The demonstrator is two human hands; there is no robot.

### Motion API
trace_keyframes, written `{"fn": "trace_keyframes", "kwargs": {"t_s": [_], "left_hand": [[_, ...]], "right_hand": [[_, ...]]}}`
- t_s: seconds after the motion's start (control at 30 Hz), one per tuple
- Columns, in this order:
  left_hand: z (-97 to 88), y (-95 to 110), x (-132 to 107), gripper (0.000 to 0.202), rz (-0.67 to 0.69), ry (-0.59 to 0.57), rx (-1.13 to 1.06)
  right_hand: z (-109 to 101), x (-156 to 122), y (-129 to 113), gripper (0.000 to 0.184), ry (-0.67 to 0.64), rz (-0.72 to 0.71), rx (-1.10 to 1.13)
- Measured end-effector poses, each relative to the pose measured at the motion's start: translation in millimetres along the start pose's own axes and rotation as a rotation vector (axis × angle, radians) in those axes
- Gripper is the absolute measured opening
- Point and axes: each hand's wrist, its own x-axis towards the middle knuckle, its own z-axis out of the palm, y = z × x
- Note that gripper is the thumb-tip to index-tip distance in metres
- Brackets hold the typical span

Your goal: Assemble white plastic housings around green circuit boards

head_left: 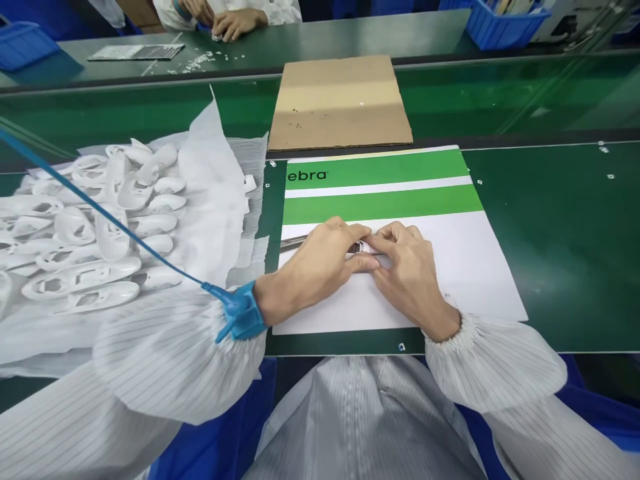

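My left hand [325, 260] and my right hand [407, 270] meet over the white sheet, thumbs and fingertips pinched around a small white plastic part [367, 247] with a dark section. Fingers cover most of that part. From under the left hand, a slim metal tool [293, 243], like tweezers, sticks out to the left; whether it is gripped or just lies there, I cannot tell. A blue wrist strap [245, 312] with a blue cord [145, 243] circles my left wrist. Beneath both hands lies the white and green printed sheet [465, 267].
White plastic shells [115, 233] are heaped on white foam sheets [213, 220] at left. Brown cardboard [340, 100] lies beyond the printed sheet. Across the green bench, a co-worker's hands [233, 23] are near scattered small white pieces [197, 62]. Blue bins [505, 25] stand at the far corners.
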Motion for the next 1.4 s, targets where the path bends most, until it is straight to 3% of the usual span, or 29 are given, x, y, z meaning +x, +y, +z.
{"fn": "trace_keyframes", "kwargs": {"t_s": [0.17, 0.3, 0.47, 0.53, 0.77, 1.03, 1.17, 1.27, 1.4], "left_hand": [[5.3, -6, -1, 0.034, -0.099, 0.019, -0.102], [5.7, -6, -5, 0.031, -0.079, 0.066, -0.153], [3.0, -7, -7, 0.02, -0.089, 0.007, -0.221], [3.4, -8, -9, 0.023, -0.088, 0.034, -0.231], [6.2, -7, -14, 0.029, -0.076, 0.067, -0.246], [9.5, -7, -15, 0.027, -0.059, 0.109, -0.213], [8.9, -6, -8, 0.025, -0.122, 0.094, -0.188], [11.0, -10, -9, 0.027, -0.049, 0.053, -0.19], [14.8, -22, -23, 0.035, 0.11, 0.111, -0.026]], "right_hand": [[-2, 0, -9, 0.034, -0.034, -0.005, -0.029], [-4, 3, -15, 0.036, -0.066, 0.036, -0.088], [-6, 3, -16, 0.034, -0.087, 0.023, -0.03], [-6, 2, -16, 0.035, -0.095, 0.011, -0.015], [-1, 1, -23, 0.023, -0.008, 0.049, -0.053], [6, -6, -25, 0.03, 0.025, 0.059, -0.058], [8, -7, -25, 0.029, 0.066, 0.089, -0.062], [6, -4, -21, 0.03, -0.009, 0.093, -0.081], [-1, 2, -12, 0.031, -0.064, 0.07, -0.006]]}}
